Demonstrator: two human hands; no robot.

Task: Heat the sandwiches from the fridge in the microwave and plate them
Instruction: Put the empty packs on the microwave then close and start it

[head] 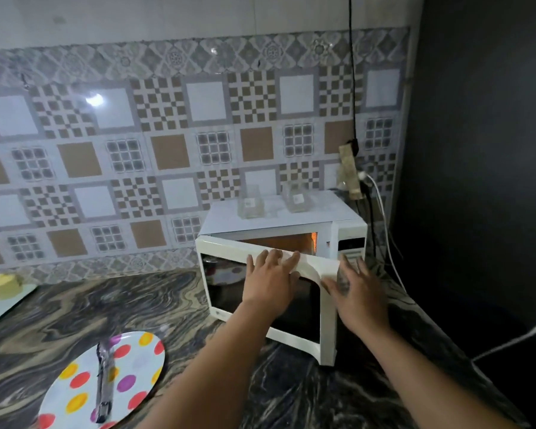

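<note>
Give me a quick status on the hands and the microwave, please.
Both hands flat on microwave door: left hand, right hand. Door ajar, cavity lit. Sandwiches not visible. Polka-dot plate on counter holds tongs; nothing blocking.

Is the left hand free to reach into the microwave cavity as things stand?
Probably not yet. The microwave door is only partly open, and the left hand lies flat on its front, with the right hand at its free edge. The lit cavity shows only above the door.
</note>
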